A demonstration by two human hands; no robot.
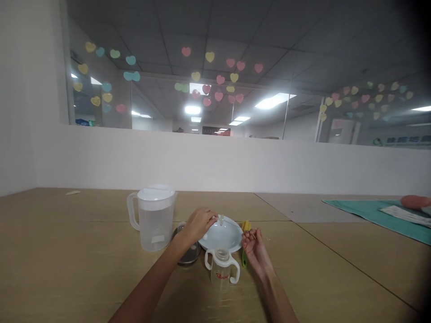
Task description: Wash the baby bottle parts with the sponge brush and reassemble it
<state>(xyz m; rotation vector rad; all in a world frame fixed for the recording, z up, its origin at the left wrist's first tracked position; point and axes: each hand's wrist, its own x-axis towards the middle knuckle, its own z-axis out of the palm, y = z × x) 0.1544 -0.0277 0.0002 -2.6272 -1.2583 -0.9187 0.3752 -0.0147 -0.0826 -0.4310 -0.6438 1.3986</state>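
As left hand (201,223) hovers, bottle (218,269), red lettering (222,276)

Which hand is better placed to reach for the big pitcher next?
Probably the left hand: it is nearer the pitcher, while the right hand is across the bowl. The left seems to pinch a small clear piece, though, so it may need freeing first.

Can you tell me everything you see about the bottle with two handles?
The bottle looks like clear plastic, with red writing on its front. A white curved handle sticks out on each side, and its round neck at the top has no lid on. It stands upright on the table, just on the near side of the pale bowl. Neither hand is touching it. I can't tell if anything is inside.
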